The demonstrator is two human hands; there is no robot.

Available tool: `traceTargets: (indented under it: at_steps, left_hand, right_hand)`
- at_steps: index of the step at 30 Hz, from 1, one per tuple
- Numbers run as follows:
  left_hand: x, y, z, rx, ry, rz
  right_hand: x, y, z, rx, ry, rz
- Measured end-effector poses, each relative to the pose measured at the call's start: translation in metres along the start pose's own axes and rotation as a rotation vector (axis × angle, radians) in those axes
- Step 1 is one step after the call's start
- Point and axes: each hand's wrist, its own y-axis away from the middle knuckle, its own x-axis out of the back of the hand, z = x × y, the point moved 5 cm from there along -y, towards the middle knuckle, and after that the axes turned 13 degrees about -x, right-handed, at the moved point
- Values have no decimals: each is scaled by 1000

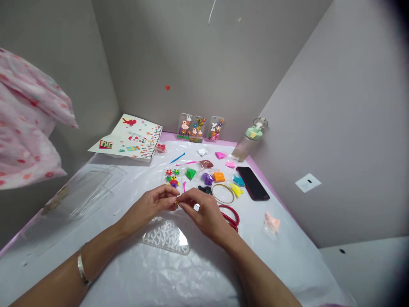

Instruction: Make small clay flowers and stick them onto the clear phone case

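The left hand point(158, 201) and the right hand point(204, 212) are meeting over the middle of a white-covered table point(217, 273), both pinching a tiny yellow piece point(176, 202) that is mostly hiding between their fingertips. Just beyond the fingers, a clear flat plastic case point(164, 175) is bearing red and green flowers and a small multicoloured figure point(174, 181). A clear faceted plastic panel point(165, 236) is lying nearer the table's front edge, below the hands. Red-handled scissors point(235, 217) are resting beside the right hand, with a thin gold-coloured ring point(223, 193) just beyond. Plastic-wrapped, brightly coloured clumps point(219, 176) are scattering toward the far edge, where three decorated clear cases point(200, 128) are standing. A black smartphone point(253, 183) is lying near the right edge; a green-lidded clear bottle point(247, 143) is standing at the far right corner.
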Motion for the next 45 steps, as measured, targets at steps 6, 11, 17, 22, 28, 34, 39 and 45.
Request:
traceTargets:
  at_steps: [6,11,17,22,28,34,39,45]
  left_hand:
    - [1,0,-3,0,38,31]
    - [-1,0,-2,0,59,19]
    - [-1,2,-4,3,64,-11]
    - [-1,2,-4,-1,38,-9]
    - [-1,1,-5,22,83,18]
    - [0,2,-3,8,83,3]
    - [-1,2,-6,10,94,17]
    - [-1,1,-4,4,79,31]
  right_hand:
    - [2,-3,3,-122,-106,-6]
    - [1,-3,2,-143,-161,-11]
    - [1,-3,-1,-123,-172,-8]
    - [0,-2,-3,-104,-161,-37]
    - [0,-3,-1,-137,-194,-31]
    - [0,-2,1,-144,-219,-25]
    - [-3,-2,1,-167,-238,-60]
    - [-1,-3,-1,-192,-278,-60]
